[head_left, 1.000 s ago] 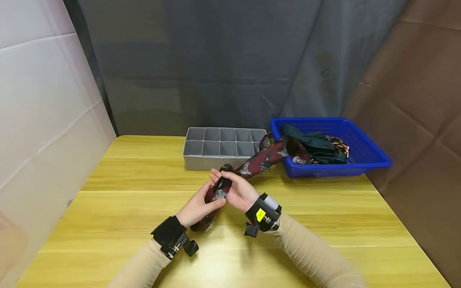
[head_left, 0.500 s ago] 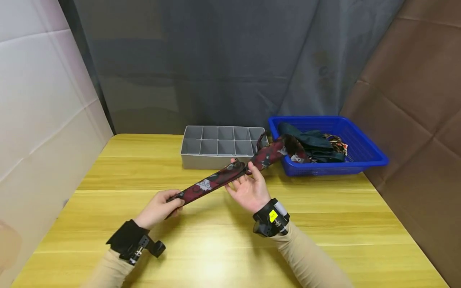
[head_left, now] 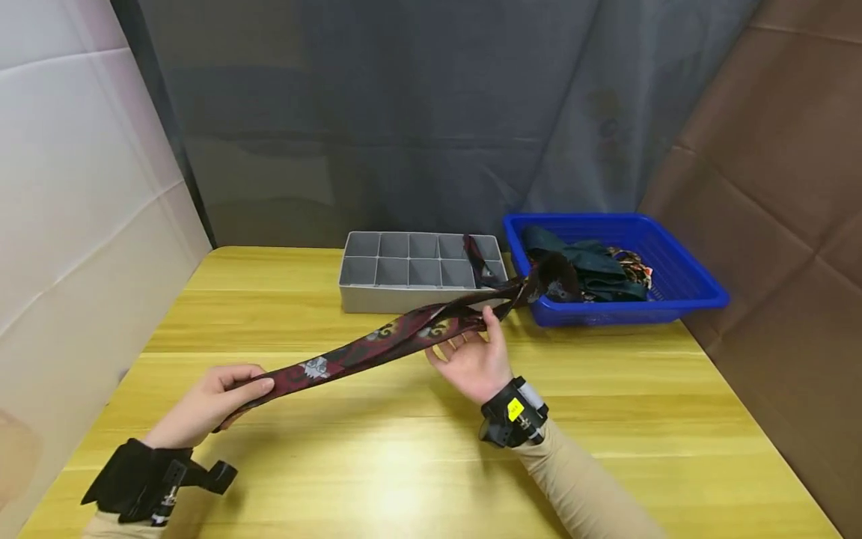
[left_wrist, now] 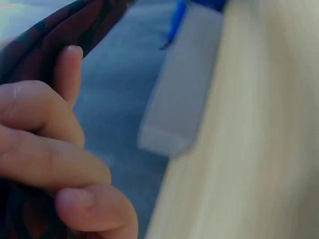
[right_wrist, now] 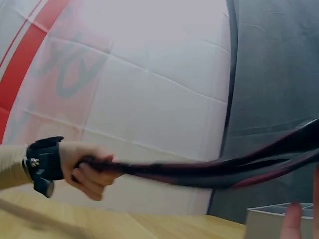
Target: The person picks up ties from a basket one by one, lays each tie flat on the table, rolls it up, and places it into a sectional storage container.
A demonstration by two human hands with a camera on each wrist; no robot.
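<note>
— Both hands are working on one tie (head_left: pixel 377 346), as far as I can see. The left hand (head_left: pixel 209 400) is pinching its near end between thumb and curled fingers, out to the left and close to the person.

— And the right hand (head_left: pixel 471 359)?

— That one is lying palm up under the middle of the tie, thumb pressing over the top, fingers only loosely bent. The two hands are standing well apart, and the tie is hanging stretched between them above the table (head_left: pixel 606 419).

— Where is the far end going?

— Past the right hand, over toward the basket (head_left: pixel 680 288), where it is trailing in among other ties. The grey tray (head_left: pixel 377 296) is sitting just beyond the right hand, with a dark strip lying in one right-hand compartment.

— So which step is this?

— I'd say they are drawing the tie out straight. Next, I'm guessing, the tail needs pulling clear of the basket, without losing the left pinch.
</note>
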